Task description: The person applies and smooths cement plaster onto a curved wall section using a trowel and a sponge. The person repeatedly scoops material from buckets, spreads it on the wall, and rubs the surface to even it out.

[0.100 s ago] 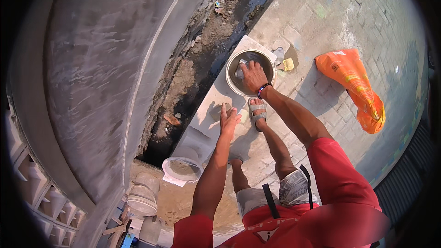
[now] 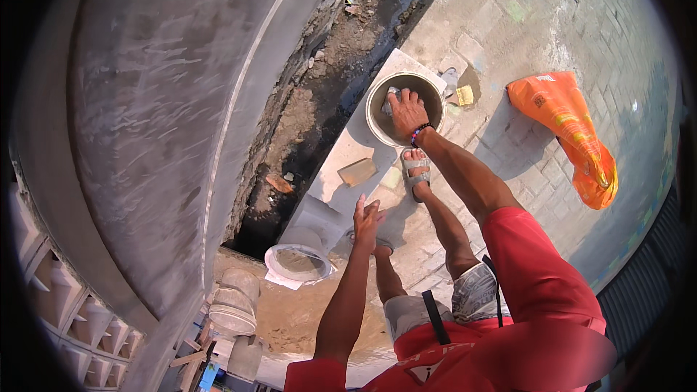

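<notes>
My right hand (image 2: 409, 115), with a beaded bracelet at the wrist, reaches down into a round, pale-rimmed bucket (image 2: 433, 101). Its fingers are bent round a crumpled grey-white thing (image 2: 392, 99), whose kind I cannot make out. Greyish-brown material shows inside the bucket, which stands on a pale slab (image 2: 330, 187) beside the ditch. My left hand (image 2: 369, 219) hangs nearer my body with its fingers apart, holding nothing. Between it and the bucket, a flat tan piece (image 2: 357, 172) lies on the slab.
Left of the slab runs a muddy ditch (image 2: 287, 138) with dark water, below a smooth grey wall (image 2: 167, 101). A brush-like tool with a yellow end (image 2: 465, 95) lies right of the bucket. An orange bag (image 2: 563, 120) rests on the paving. A second, whitish bucket (image 2: 270, 255) is nearer me.
My left hand has drawn back toward my body, leaving the flat tan piece in plain sight. My right hand stays in the bucket. The whole view has shifted slightly.
</notes>
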Demonstrator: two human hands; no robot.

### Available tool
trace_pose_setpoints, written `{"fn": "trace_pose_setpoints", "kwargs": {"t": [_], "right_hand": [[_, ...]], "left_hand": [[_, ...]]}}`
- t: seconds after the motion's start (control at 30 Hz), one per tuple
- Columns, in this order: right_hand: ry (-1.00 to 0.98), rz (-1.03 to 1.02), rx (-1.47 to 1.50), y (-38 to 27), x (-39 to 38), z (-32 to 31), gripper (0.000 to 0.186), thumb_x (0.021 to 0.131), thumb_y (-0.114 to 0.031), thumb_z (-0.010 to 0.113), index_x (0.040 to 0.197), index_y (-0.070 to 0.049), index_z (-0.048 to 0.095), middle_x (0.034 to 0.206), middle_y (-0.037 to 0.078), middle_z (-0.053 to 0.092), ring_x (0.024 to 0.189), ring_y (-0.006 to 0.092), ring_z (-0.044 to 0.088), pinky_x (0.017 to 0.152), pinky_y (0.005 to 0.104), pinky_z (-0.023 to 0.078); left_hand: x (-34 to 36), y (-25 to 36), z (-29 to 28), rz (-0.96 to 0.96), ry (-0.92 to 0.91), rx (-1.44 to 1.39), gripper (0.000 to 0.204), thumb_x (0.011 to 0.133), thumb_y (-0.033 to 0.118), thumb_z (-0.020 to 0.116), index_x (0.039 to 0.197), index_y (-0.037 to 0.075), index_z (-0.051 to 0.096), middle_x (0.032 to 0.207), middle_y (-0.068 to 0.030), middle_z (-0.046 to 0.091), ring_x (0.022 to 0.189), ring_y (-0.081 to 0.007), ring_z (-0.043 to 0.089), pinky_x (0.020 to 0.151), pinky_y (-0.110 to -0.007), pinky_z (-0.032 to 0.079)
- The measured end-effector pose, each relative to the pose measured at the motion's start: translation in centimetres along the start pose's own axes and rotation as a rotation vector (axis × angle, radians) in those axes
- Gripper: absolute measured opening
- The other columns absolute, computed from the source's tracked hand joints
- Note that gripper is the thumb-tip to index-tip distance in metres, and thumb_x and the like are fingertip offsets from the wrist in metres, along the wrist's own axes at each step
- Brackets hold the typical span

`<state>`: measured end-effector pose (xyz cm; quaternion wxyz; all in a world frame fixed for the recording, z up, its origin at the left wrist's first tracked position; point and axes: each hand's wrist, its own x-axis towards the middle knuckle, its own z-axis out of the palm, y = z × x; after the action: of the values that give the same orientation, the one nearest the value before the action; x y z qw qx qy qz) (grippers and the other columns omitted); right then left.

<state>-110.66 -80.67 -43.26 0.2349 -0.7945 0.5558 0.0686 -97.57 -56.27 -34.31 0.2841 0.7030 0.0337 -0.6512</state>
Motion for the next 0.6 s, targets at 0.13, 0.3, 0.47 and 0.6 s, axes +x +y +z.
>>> {"fn": "trace_pose_setpoints", "kwargs": {"t": [0.13, 0.3, 0.47, 0.6], "right_hand": [[-0.114, 0.09, 0.024, 0.0, 0.7, 1.7, 0.032, 0.089, -0.014, 0.05, 0.121, -0.011, 0.049, 0.12, 0.023, 0.046, 0.11, 0.0411, 0.052, 0.088, 0.0519, 0.048], [-0.154, 0.221, 0.456, 1.4, 0.9, 1.1, 0.04, 0.082, -0.027, 0.063, 0.118, -0.009, 0.055, 0.116, 0.022, 0.054, 0.107, 0.041, 0.056, 0.089, 0.0546, 0.047], [-0.448, 0.525, 1.261, 1.1, -1.4, -6.4, 0.044, 0.08, -0.037, 0.068, 0.111, -0.008, 0.059, 0.107, 0.014, 0.058, 0.094, 0.0324, 0.061, 0.084, 0.0506, 0.05], [-0.425, 0.44, 1.623, 4.6, -5.0, -11.4, 0.043, 0.084, -0.037, 0.064, 0.115, -0.01, 0.056, 0.115, 0.007, 0.053, 0.103, 0.0256, 0.055, 0.081, 0.0482, 0.051]], "left_hand": [[-7.6, -6.5, -4.4, -0.204, 0.097, 0.032, 0.069, 0.093, 0.02, 0.054, 0.149, 0.003, 0.018, 0.131, -0.0231, 0.051, 0.101, -0.0342, 0.063, 0.089, -0.041, 0.051], [-13.3, -12.1, -8.7, -0.253, 0.249, -0.012, 0.065, 0.091, 0.021, 0.056, 0.146, 0.003, 0.026, 0.126, -0.0221, 0.055, 0.098, -0.0326, 0.065, 0.09, -0.042, 0.05], [-17.7, -11.1, -10.6, -0.151, 0.339, -0.029, 0.061, 0.088, 0.019, 0.057, 0.141, 0.0, 0.034, 0.121, -0.0207, 0.058, 0.098, -0.0314, 0.065, 0.088, -0.041, 0.05], [-18.0, -12.6, -12.0, -0.061, 0.303, -0.093, 0.053, 0.088, 0.018, 0.056, 0.135, -0.002, 0.041, 0.112, -0.0165, 0.06, 0.094, -0.0283, 0.065, 0.08, -0.038, 0.054]]}}
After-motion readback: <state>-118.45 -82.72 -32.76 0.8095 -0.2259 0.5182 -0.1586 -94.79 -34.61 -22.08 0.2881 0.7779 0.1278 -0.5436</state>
